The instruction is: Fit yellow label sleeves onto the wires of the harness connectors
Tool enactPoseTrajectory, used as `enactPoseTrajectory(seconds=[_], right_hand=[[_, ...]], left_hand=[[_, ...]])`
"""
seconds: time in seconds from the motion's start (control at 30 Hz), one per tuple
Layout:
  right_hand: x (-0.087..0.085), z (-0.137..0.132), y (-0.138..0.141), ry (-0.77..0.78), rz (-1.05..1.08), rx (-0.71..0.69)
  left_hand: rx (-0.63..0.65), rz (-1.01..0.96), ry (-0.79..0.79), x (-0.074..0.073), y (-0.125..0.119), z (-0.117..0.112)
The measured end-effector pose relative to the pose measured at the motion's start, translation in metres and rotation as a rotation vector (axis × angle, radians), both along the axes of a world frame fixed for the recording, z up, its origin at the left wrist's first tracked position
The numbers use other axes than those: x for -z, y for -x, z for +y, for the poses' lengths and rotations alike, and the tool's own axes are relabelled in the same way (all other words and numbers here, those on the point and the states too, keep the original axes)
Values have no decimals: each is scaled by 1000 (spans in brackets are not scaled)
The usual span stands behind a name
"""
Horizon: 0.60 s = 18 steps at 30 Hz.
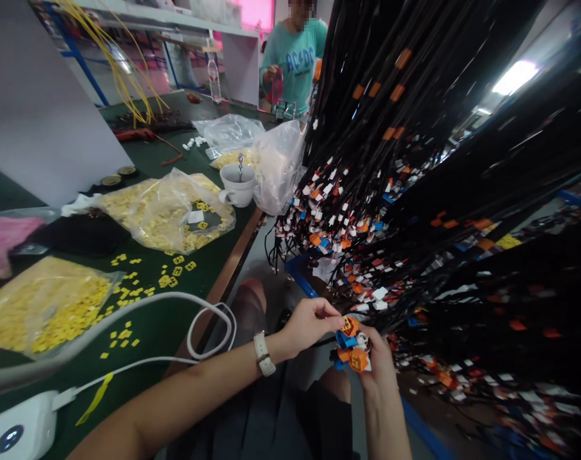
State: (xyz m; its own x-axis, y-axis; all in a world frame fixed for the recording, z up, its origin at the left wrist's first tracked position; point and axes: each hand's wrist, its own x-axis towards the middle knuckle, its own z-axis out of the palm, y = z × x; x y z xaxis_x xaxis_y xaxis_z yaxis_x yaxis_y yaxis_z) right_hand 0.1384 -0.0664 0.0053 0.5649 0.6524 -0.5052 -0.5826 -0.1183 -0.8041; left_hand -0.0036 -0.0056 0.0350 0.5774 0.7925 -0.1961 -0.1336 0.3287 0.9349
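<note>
My right hand is wrapped around a small bunch of wire connectors, orange, blue and white. One orange connector in the bunch faces up with a yellow insert in its end, and a blue connector sits beside it. My left hand, with a white watch on the wrist, pinches the upper orange connector at its yellow insert. Thumb and forefinger partly cover that piece. Black cables run from the bunch toward the hanging harnesses on the right.
Thick black wire harnesses with many connectors hang at the right. On the green table lie bags of yellow pieces, loose yellow clips, a white cup and a white cable. A person stands beyond.
</note>
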Motion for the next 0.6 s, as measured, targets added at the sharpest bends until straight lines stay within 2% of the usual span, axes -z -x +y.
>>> enactPoseTrajectory(seconds=[0.3, 0.6], right_hand=[[0, 4, 5, 7, -6, 20], [0, 5, 6, -23, 3, 26]], left_hand=[[-128, -9, 61, 6, -4, -8], [-151, 15, 82, 10, -6, -10]])
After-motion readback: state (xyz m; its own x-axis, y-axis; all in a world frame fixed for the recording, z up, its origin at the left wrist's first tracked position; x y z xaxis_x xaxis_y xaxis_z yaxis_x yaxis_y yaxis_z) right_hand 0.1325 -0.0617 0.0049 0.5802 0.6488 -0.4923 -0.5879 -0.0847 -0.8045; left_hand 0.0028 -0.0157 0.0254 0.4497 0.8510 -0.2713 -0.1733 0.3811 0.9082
